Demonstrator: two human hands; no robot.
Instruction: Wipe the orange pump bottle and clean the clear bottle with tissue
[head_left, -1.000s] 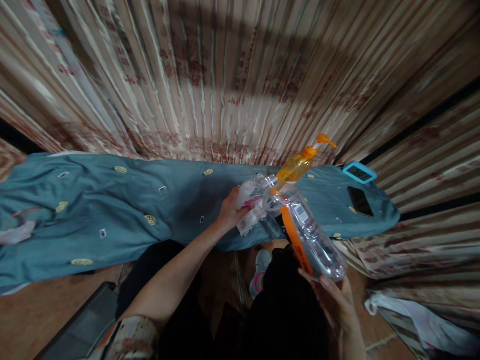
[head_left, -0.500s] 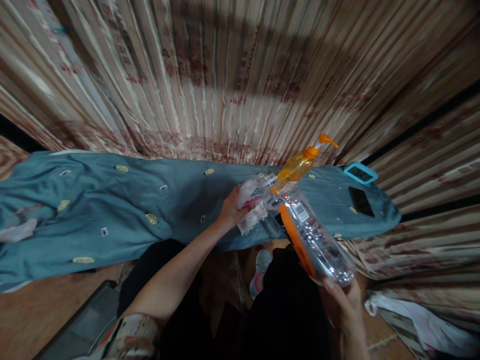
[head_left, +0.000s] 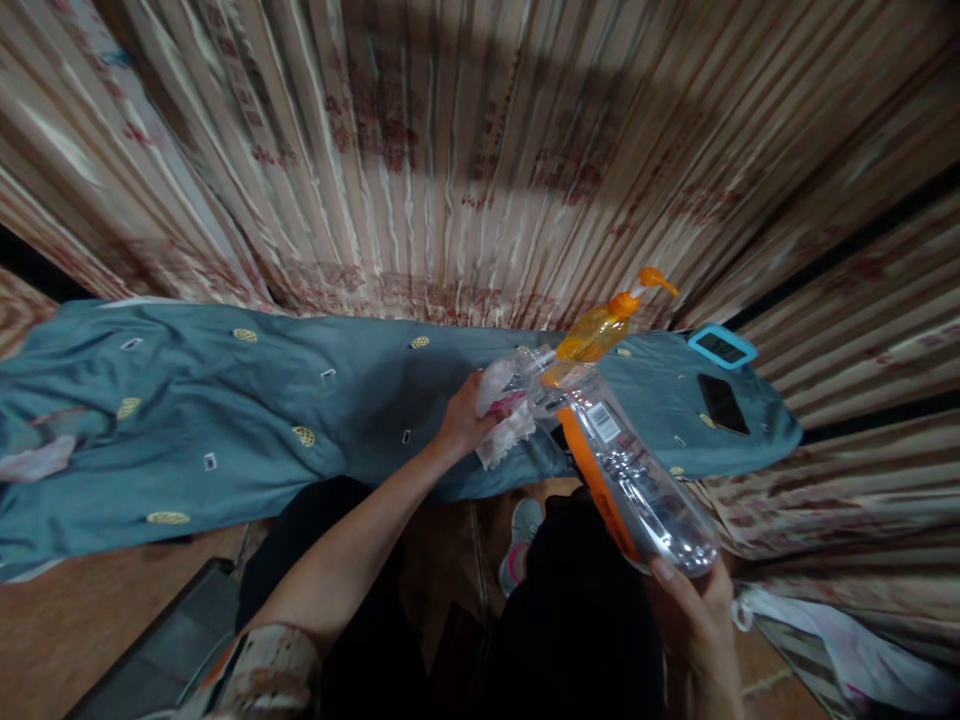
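Observation:
My left hand (head_left: 466,415) is closed round a small clear plastic bottle (head_left: 510,380) with a pink mark, beside a piece of white lacy cloth or tissue (head_left: 506,440). At the other side, my right hand (head_left: 697,600) grips the base end of a large clear bottle (head_left: 652,490) with an orange label and a barcode. This large bottle lies slanted in the air, its neck end up by the small bottle's mouth; whether the two mouths touch I cannot tell. Just behind the necks is a yellow pump bottle (head_left: 596,335) with an orange pump head.
A teal patterned cloth (head_left: 375,400) covers the long narrow surface. To the right lie a blue-framed digital clock (head_left: 722,346) and a black phone (head_left: 723,403). Pleated curtains (head_left: 450,150) hang behind and at the right. A grey box-like object (head_left: 165,640) is at lower left.
The base of the large bottle, with my right hand, has shifted slightly right and down. My left hand and the small bottle have hardly moved.

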